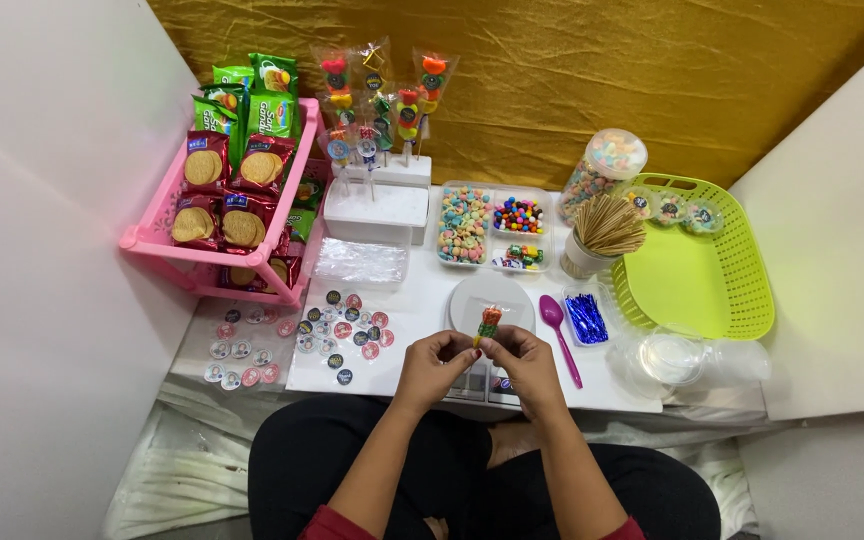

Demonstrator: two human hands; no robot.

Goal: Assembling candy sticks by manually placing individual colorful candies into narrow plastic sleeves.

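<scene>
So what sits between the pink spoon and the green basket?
In the head view, a small clear tray of shiny blue twist ties lies between the pink spoon and the green basket.

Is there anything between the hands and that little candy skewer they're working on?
Nothing visible. The left hand and right hand both already touch the candy skewer, pinching it from either side just above the round white plate. The pink spoon lies apart, to the right.

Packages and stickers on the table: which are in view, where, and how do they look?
Red biscuit packets: pink rack, far left, round biscuits pictured.
Green snack packets: rack's top, behind the red.
Round stickers: sheet left of the hands; red, white, dark.
Wrapped candy skewers: upright in white stand, clear bags.
</scene>
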